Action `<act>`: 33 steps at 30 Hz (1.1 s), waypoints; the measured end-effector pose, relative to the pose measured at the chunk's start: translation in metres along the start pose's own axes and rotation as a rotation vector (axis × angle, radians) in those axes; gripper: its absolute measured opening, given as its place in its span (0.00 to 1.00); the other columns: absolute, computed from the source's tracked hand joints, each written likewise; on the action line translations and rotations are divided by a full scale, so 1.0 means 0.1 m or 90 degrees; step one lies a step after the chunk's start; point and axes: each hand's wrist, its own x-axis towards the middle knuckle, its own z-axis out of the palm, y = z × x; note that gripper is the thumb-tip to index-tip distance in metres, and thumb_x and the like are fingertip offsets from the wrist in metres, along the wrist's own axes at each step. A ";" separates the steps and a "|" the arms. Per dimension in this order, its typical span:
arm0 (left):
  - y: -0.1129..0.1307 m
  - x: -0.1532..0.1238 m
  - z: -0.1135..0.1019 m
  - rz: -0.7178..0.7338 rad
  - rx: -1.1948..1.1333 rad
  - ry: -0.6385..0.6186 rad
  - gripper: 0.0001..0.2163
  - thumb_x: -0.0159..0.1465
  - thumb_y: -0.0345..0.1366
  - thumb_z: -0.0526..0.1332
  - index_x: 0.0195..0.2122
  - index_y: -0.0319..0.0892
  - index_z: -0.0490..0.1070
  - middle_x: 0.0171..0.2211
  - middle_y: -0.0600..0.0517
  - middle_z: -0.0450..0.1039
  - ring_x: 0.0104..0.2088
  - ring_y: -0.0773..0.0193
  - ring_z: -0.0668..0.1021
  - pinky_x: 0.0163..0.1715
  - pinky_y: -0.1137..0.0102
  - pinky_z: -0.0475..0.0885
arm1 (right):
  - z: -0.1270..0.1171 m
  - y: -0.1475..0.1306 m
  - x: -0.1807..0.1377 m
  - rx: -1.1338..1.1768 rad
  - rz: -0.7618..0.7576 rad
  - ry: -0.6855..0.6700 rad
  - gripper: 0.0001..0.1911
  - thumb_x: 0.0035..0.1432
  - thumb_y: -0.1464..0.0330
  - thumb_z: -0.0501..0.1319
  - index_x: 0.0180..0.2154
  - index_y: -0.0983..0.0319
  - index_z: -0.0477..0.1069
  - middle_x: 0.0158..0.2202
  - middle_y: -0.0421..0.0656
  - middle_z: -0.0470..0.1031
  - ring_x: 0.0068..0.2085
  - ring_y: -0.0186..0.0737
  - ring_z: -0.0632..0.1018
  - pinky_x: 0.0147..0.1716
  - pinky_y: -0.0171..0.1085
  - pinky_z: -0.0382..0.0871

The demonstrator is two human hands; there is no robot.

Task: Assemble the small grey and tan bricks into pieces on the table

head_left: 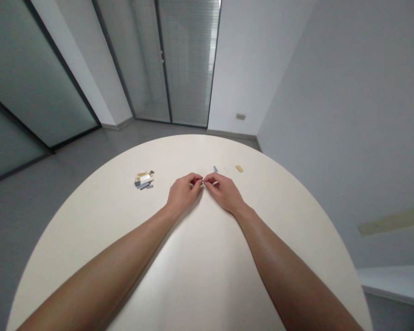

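My left hand (185, 189) and my right hand (224, 189) meet fingertip to fingertip over the middle of the white round table (193, 276). Both are closed in a pinch. Whatever lies between the fingertips is too small to make out. Just beyond my right fingers is a small grey-blue piece (215, 169). A flat tan piece (239, 168) lies farther right, with a faint whitish piece (227, 168) between these two. Left of my left hand sits a small pile of white, tan and grey building pieces (145, 179).
The table's curved far edge (193, 135) faces glass doors with blinds (186, 64). A pale wall (359, 115) rises on the right, with a tan strip (393, 221) on it. Grey floor (86, 151) shows at the left.
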 end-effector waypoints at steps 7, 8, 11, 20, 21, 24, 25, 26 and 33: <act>0.03 -0.01 -0.01 0.001 -0.003 0.011 0.08 0.67 0.38 0.58 0.40 0.46 0.76 0.38 0.51 0.82 0.35 0.62 0.80 0.38 0.67 0.74 | 0.01 0.01 0.01 -0.075 -0.012 0.028 0.07 0.67 0.64 0.59 0.44 0.57 0.73 0.42 0.42 0.79 0.44 0.41 0.78 0.48 0.43 0.70; 0.03 -0.01 -0.01 -0.001 -0.002 0.013 0.08 0.67 0.38 0.59 0.40 0.46 0.76 0.38 0.51 0.82 0.35 0.62 0.80 0.38 0.67 0.74 | 0.02 0.02 0.01 -0.099 -0.020 0.040 0.08 0.67 0.64 0.59 0.45 0.57 0.73 0.44 0.43 0.79 0.47 0.43 0.77 0.50 0.44 0.69; 0.03 -0.01 -0.01 -0.007 0.001 0.011 0.07 0.67 0.38 0.59 0.41 0.46 0.76 0.38 0.50 0.82 0.35 0.62 0.81 0.39 0.67 0.75 | 0.04 0.05 0.01 -0.151 -0.030 0.062 0.12 0.67 0.63 0.59 0.50 0.58 0.73 0.50 0.47 0.78 0.53 0.47 0.75 0.56 0.48 0.67; 0.01 -0.01 0.00 -0.004 0.008 0.004 0.08 0.66 0.38 0.59 0.41 0.45 0.76 0.38 0.51 0.82 0.34 0.62 0.80 0.38 0.66 0.74 | 0.04 0.09 0.00 -0.154 -0.015 0.036 0.15 0.68 0.62 0.58 0.53 0.58 0.73 0.53 0.47 0.77 0.55 0.47 0.74 0.58 0.49 0.65; 0.01 -0.01 0.00 -0.003 0.008 0.004 0.08 0.66 0.38 0.59 0.41 0.45 0.76 0.38 0.51 0.82 0.34 0.62 0.80 0.38 0.66 0.74 | 0.04 0.08 0.00 -0.150 -0.027 0.032 0.13 0.68 0.62 0.58 0.51 0.58 0.74 0.51 0.46 0.78 0.54 0.46 0.75 0.58 0.48 0.65; 0.01 0.00 0.00 0.002 0.004 0.004 0.08 0.67 0.38 0.59 0.40 0.45 0.77 0.38 0.51 0.82 0.34 0.63 0.80 0.39 0.67 0.74 | 0.03 0.07 0.02 -0.140 -0.067 0.021 0.10 0.69 0.65 0.58 0.47 0.57 0.75 0.47 0.43 0.80 0.51 0.43 0.76 0.56 0.46 0.65; 0.01 -0.01 0.00 0.003 0.003 0.004 0.08 0.67 0.38 0.59 0.40 0.45 0.77 0.37 0.51 0.82 0.34 0.63 0.80 0.39 0.67 0.74 | 0.03 0.06 0.02 -0.138 -0.075 0.020 0.09 0.69 0.65 0.58 0.46 0.57 0.76 0.46 0.43 0.80 0.51 0.43 0.76 0.56 0.45 0.65; 0.02 -0.01 0.00 0.002 0.002 0.003 0.08 0.67 0.39 0.58 0.40 0.45 0.77 0.37 0.51 0.82 0.34 0.63 0.80 0.39 0.67 0.74 | 0.03 0.06 0.02 -0.138 -0.080 0.021 0.09 0.69 0.65 0.58 0.45 0.57 0.76 0.46 0.43 0.80 0.50 0.42 0.76 0.56 0.45 0.65; 0.04 -0.02 -0.02 -0.002 0.000 0.004 0.08 0.67 0.39 0.58 0.40 0.45 0.77 0.38 0.51 0.82 0.34 0.62 0.80 0.38 0.67 0.74 | 0.03 0.07 0.03 -0.137 -0.087 0.026 0.07 0.67 0.68 0.59 0.43 0.58 0.77 0.45 0.43 0.80 0.49 0.42 0.76 0.55 0.46 0.66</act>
